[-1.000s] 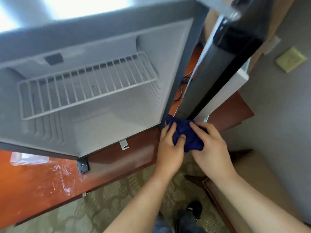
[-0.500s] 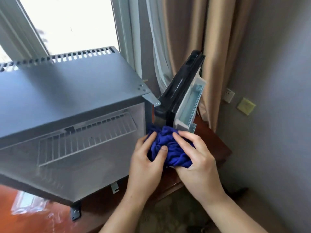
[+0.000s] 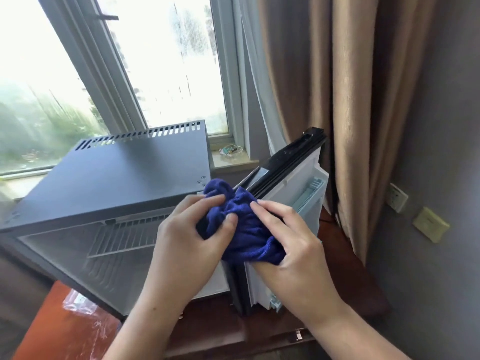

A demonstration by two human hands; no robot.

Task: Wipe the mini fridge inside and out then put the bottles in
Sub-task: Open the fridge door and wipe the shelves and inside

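A grey mini fridge [image 3: 124, 178] stands on a reddish wooden table, its door [image 3: 291, 178] swung open to the right. A white wire shelf [image 3: 124, 237] shows inside. Both hands hold a bunched dark blue cloth [image 3: 244, 227] in front of the hinge corner, where the door meets the cabinet. My left hand [image 3: 187, 245] grips the cloth's left side with thumb and fingers. My right hand [image 3: 293, 245] pinches its right side from above and below. No bottles are in view.
The wooden table [image 3: 345, 276] ends close behind the door. A window [image 3: 130, 68] and sill sit behind the fridge, brown curtains [image 3: 350, 100] hang at the right, and a grey wall with sockets [image 3: 397, 198] lies further right. Crumpled clear plastic [image 3: 78, 305] lies on the table at lower left.
The view has tilted up from the fridge's floor to its top and the window. Both hands have carried the cloth up along the hinge side, from the bottom corner to near the top.
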